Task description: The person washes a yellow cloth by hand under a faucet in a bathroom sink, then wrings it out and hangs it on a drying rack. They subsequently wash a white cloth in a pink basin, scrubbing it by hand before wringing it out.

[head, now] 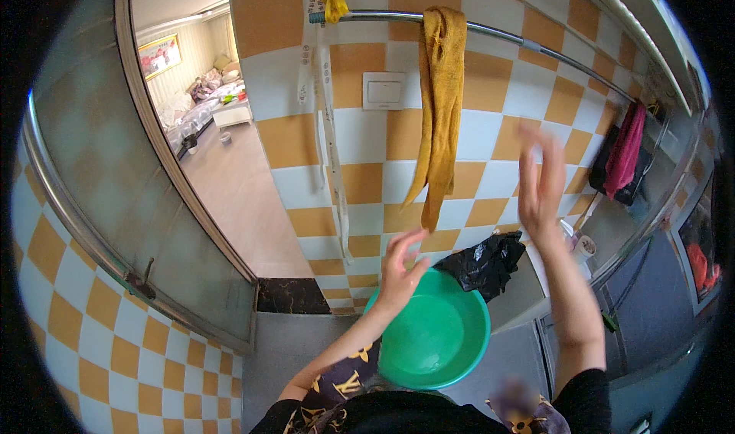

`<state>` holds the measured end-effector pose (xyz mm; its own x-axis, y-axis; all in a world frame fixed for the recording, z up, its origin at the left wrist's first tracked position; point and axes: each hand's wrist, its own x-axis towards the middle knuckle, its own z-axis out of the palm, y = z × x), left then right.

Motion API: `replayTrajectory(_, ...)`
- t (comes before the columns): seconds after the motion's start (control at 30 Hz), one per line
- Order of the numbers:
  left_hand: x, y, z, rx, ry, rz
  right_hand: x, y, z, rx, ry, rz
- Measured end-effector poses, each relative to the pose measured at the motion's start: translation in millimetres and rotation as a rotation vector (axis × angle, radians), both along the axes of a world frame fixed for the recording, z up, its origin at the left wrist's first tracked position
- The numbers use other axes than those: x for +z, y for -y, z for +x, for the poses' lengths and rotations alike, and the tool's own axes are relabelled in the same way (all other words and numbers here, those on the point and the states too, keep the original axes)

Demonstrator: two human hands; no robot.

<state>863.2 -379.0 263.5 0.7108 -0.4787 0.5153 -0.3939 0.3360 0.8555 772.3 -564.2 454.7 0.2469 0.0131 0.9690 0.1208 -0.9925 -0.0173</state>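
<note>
A mustard-yellow cloth (pixel 442 89) hangs folded over a metal rail (pixel 494 29) on the tiled wall, its narrow ends dangling. My left hand (pixel 399 270) is just below the lower end of the cloth, fingers apart and curved. Whether a fingertip touches the cloth, I cannot tell. To the right of the cloth, my right hand (pixel 540 184) is raised with spread fingers, blurred and holding nothing. Under my left hand stands a green plastic basin (pixel 436 330), with no water plainly visible in it.
A black plastic bag (pixel 488 261) overlaps the basin's far rim. On the wall are a light switch (pixel 383 91) and, at right, a magenta cloth (pixel 626 152). A glass door (pixel 115 146) stands at left beside a doorway to a bedroom.
</note>
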Motion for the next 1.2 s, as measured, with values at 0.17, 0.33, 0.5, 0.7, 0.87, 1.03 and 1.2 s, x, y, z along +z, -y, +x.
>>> replayTrajectory(0.17,-110,-36,-24,-0.158,-0.271,0.426,-249,-15,-119,-0.228,-0.611,0.393)
replayTrajectory(0.33,-216,-72,-20,-0.506,-0.067,1.081,-500,-125,-362,-0.824,-1.171,0.882)
replayTrajectory(0.5,-223,-77,-23,-0.719,0.113,1.332,-579,-242,-469,-1.128,-1.189,1.323)
replayTrajectory(0.7,-189,18,-81,-1.099,-0.65,0.896,-414,-322,-451,-1.474,-0.72,1.64)
replayTrajectory(0.87,-229,38,-111,-0.9,0.068,0.913,-409,-408,-450,-1.613,-0.31,1.521)
replayTrajectory(1.03,-192,15,-176,-1.037,-0.09,1.012,-403,-457,-464,-1.695,-0.06,1.558)
replayTrajectory(1.2,-203,-9,-257,-1.058,-0.146,1.046,-384,-498,-519,-1.838,0.089,1.391)
